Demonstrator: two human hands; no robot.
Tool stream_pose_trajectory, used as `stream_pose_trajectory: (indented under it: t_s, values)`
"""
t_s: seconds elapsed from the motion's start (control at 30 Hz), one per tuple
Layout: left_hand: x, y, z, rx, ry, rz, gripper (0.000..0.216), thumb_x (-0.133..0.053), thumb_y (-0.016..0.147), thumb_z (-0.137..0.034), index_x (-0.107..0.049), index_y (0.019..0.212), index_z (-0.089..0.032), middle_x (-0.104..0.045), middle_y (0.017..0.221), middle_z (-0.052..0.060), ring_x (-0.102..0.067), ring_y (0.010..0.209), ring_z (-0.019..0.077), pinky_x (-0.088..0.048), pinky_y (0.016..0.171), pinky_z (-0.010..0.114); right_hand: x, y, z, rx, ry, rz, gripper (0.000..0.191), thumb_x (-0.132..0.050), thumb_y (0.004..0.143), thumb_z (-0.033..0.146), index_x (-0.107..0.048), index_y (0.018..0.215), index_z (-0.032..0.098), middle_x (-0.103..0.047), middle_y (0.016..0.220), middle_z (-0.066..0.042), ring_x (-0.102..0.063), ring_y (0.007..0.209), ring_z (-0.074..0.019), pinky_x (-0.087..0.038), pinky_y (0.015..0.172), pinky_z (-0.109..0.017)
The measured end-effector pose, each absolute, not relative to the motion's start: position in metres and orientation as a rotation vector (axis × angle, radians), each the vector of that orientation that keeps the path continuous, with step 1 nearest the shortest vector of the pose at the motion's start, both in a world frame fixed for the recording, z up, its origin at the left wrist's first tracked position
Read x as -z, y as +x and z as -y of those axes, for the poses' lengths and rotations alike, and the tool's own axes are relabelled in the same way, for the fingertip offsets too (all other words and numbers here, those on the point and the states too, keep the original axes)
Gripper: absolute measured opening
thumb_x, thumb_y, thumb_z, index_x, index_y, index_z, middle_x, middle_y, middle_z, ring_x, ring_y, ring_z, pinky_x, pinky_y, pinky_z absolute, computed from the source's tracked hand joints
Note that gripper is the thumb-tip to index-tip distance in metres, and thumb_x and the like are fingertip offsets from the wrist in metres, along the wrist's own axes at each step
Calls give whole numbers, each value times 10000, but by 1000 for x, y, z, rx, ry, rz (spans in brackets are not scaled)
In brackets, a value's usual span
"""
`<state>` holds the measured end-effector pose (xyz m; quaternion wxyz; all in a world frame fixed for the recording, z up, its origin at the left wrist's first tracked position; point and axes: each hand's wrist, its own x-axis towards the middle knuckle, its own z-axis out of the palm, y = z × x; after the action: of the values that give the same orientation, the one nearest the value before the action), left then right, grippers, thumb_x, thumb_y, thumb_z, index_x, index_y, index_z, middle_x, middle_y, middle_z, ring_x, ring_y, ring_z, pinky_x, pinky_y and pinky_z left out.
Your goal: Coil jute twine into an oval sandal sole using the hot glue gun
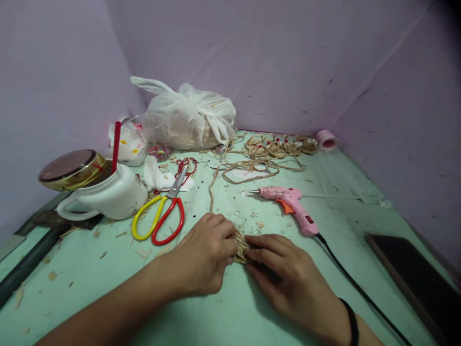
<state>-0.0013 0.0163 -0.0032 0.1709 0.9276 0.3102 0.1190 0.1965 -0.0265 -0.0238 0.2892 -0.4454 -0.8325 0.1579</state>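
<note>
On the green table [223, 322], between its side edges and well out from the back edge, pinching the weave [240, 247] from opposite sides with left fingers [228, 246] and right fingers [266, 256] equally near, with its long axis too covered to tell.

Left hand [207, 254] and right hand [293, 271], that makes two, and we've got one woven piece [240, 246] and one wristband [351, 319] right there! Now we spot one glue gun [290, 204], one pair of scissors [172, 193], one hammer [45, 247], one phone [414, 283]! On we go: one mug [120, 194], one straw [116, 146], one knotted bag [194, 113], one pink roll [327, 140], one desk [209, 322]! And the scraps [52, 276]? So many, we can't count them!
</note>
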Motion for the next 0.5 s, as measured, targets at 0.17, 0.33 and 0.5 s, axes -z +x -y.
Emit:
stream_pose_trajectory:
  t_s: [0.17,0.33,0.5]
  values:
    - [-1,-2,-13,-362,2631,-887,31,-527,772,-152,-553,759,-164,-566,886,70,-483,870,211,-385,808,388,29,195,28,-474,-1179,2112,140,-600,787,112,-623,891,203,-709,959,-81,-634,902,-210,-522,772,-366]
    - [3,8,-10,-467,2605,-860,81,-566,732,-162,-575,813,-162,-566,922,82,-489,867,216,-397,774,377,26,196,27,-534,-1182,2123,145,-591,785,91,-629,865,206,-698,981,-65,-623,893,-201,-505,773,-356]
    - [8,14,-10,-477,2621,-827,63,-542,759,-152,-599,783,-162,-587,878,70,-501,831,205,-392,775,384,19,213,24,-699,-1223,2075,272,-683,752,203,-599,1011,198,-683,975,-64,-628,892,-203,-507,788,-336]
